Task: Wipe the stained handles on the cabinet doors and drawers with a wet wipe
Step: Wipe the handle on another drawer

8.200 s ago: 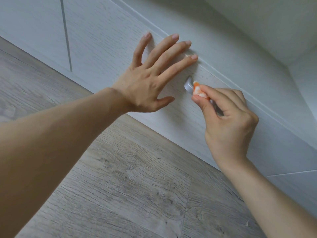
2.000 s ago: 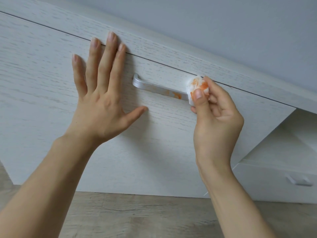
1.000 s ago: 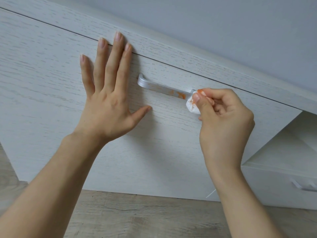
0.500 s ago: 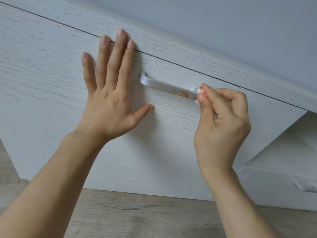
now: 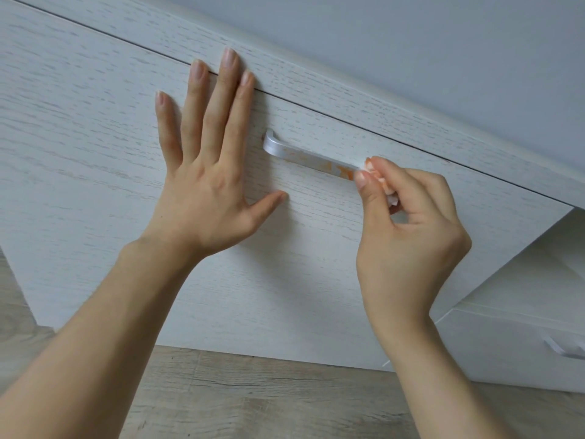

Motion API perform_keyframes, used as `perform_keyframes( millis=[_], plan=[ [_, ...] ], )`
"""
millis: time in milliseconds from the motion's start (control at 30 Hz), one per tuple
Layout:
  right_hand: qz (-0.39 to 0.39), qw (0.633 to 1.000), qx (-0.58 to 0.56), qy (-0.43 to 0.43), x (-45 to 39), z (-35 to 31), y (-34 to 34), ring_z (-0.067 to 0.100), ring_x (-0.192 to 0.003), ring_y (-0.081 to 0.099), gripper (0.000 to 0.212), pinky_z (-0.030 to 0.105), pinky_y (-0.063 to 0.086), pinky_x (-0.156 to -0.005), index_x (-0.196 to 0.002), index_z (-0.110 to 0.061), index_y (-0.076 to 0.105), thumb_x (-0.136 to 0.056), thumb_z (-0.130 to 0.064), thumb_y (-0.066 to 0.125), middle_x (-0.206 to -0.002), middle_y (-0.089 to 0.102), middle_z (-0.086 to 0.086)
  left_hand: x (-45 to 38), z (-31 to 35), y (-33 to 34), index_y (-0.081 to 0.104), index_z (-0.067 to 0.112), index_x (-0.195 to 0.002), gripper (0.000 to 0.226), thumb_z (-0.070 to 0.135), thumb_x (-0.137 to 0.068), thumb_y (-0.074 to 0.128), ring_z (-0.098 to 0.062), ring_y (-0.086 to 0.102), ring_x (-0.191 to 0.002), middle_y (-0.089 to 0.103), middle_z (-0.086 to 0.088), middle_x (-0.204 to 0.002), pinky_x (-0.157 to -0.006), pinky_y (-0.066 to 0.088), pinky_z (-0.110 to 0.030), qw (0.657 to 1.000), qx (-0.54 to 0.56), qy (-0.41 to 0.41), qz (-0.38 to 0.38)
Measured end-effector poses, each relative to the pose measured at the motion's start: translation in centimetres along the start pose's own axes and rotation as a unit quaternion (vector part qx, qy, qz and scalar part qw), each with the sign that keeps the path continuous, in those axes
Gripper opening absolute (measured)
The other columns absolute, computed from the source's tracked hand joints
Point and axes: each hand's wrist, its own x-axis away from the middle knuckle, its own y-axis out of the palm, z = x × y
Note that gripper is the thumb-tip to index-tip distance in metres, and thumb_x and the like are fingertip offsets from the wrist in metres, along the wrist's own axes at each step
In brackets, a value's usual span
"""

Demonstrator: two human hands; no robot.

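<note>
A silver bar handle (image 5: 304, 156) with orange smears along its right half sits on a white wood-grain drawer front (image 5: 95, 147). My right hand (image 5: 408, 229) pinches a balled white wet wipe (image 5: 378, 175), stained orange, against the handle's right end, which it hides. My left hand (image 5: 205, 172) lies flat with straight fingers on the drawer front, just left of the handle, fingertips at the seam above.
A lower white drawer with its own silver handle (image 5: 566, 350) stands at the bottom right. Grey wood-look floor (image 5: 253, 397) runs below the drawer front. A plain pale wall (image 5: 443, 42) rises above the cabinet top.
My right hand with the wipe has rubbed back and forth at the handle's right end. The view came closer to this drawer. My left hand stays pressed flat.
</note>
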Motion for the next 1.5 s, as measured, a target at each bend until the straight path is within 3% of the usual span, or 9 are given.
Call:
perform_keyframes(
  millis=[100, 267, 400, 500, 667, 800, 967, 1167, 1500],
  plan=[
    [-0.002, 1.0, 0.001, 0.012, -0.1, 0.0, 0.0, -0.015, -0.07, 0.046, 0.012, 0.001, 0.036, -0.072, -0.093, -0.006, 0.074, -0.083, -0.011, 0.07, -0.083, 0.056, -0.003, 0.0, 0.0, 0.0, 0.011, -0.005, -0.148, 0.101, 0.065, -0.084, 0.046, -0.045, 0.0, -0.14, 0.009, -0.028, -0.154, -0.111, -0.019, -0.041, 1.0, 0.001, -0.003, 0.0],
    [-0.032, 0.999, 0.001, -0.03, 0.3, -0.1, -0.1, 0.004, -0.075, 0.054, 0.014, 0.002, 0.039, -0.076, -0.096, -0.002, 0.072, -0.082, -0.002, 0.07, -0.085, 0.056, 0.006, 0.0, 0.1, 0.0, 0.011, -0.005, -0.149, 0.101, 0.065, -0.084, 0.046, -0.045, 0.0, -0.14, 0.008, -0.027, -0.154, -0.111, -0.019, -0.042, 1.0, 0.0, -0.003, -0.002],
    [-0.011, 1.0, -0.023, 0.013, 0.3, -0.4, 0.3, -0.004, -0.07, 0.049, 0.014, 0.005, 0.041, -0.072, -0.094, -0.004, 0.073, -0.081, -0.006, 0.071, -0.087, 0.052, 0.0, 0.0, 0.2, -0.1, 0.01, -0.004, -0.149, 0.101, 0.065, -0.084, 0.046, -0.044, -0.001, -0.141, 0.008, -0.026, -0.155, -0.111, -0.019, -0.042, 1.0, 0.004, -0.003, -0.006],
    [-0.019, 0.999, -0.031, 0.0, 0.6, -1.3, 0.9, 0.004, -0.07, 0.053, 0.01, 0.008, 0.042, -0.069, -0.09, -0.002, 0.074, -0.08, -0.005, 0.072, -0.082, 0.052, 0.0, 0.0, 0.2, -0.1, 0.011, -0.004, -0.149, 0.101, 0.065, -0.084, 0.047, -0.044, 0.0, -0.141, 0.008, -0.026, -0.155, -0.111, -0.019, -0.042, 1.0, 0.001, -0.004, -0.005],
    [0.015, 0.997, -0.054, 0.044, 0.4, -1.4, 0.9, -0.004, -0.067, 0.05, 0.01, 0.011, 0.043, -0.067, -0.091, -0.01, 0.074, -0.081, -0.011, 0.072, -0.082, 0.053, -0.005, 0.1, 0.1, -0.3, 0.008, -0.002, -0.15, 0.101, 0.064, -0.084, 0.049, -0.041, -0.003, -0.142, 0.006, -0.023, -0.156, -0.111, -0.016, -0.046, 1.0, 0.009, -0.006, -0.015],
    [0.049, 0.992, -0.084, 0.076, -0.1, -1.0, 0.0, -0.004, -0.071, 0.053, 0.015, 0.019, 0.046, -0.07, -0.096, -0.027, 0.066, -0.083, -0.02, 0.069, -0.085, 0.049, -0.014, 0.1, 0.0, -0.3, 0.007, -0.001, -0.15, 0.101, 0.062, -0.083, 0.051, -0.041, -0.004, -0.142, 0.004, -0.021, -0.157, -0.111, -0.019, -0.044, 1.0, 0.011, -0.008, -0.018],
    [-0.004, 1.0, -0.015, -0.006, 0.3, -0.5, 0.6, -0.004, -0.066, 0.045, 0.011, 0.006, 0.039, -0.069, -0.093, -0.005, 0.073, -0.083, -0.008, 0.071, -0.084, 0.05, 0.0, 0.1, 0.1, -0.1, 0.008, -0.003, -0.149, 0.1, 0.065, -0.085, 0.045, -0.043, -0.003, -0.141, 0.006, -0.024, -0.156, -0.111, -0.017, -0.047, 1.0, 0.01, -0.005, -0.012],
    [-0.03, 0.999, 0.006, -0.016, 0.3, -0.6, 0.5, 0.0, -0.067, 0.045, 0.009, 0.003, 0.036, -0.068, -0.092, -0.002, 0.072, -0.084, -0.005, 0.069, -0.086, 0.047, 0.002, 0.0, 0.0, -0.2, 0.009, -0.004, -0.149, 0.1, 0.064, -0.085, 0.046, -0.043, -0.002, -0.141, 0.008, -0.026, -0.155, -0.111, -0.014, -0.05, 1.0, 0.007, -0.003, -0.011],
    [0.0, 0.999, -0.003, 0.037, 0.1, -0.1, 0.5, -0.008, -0.071, 0.046, 0.011, 0.002, 0.038, -0.071, -0.094, -0.003, 0.073, -0.086, -0.007, 0.067, -0.087, 0.049, 0.002, 0.1, 0.1, -0.2, 0.008, -0.003, -0.149, 0.101, 0.065, -0.085, 0.046, -0.044, -0.002, -0.141, 0.007, -0.026, -0.155, -0.11, -0.02, -0.042, 1.0, 0.008, -0.004, -0.012]
  ],
)
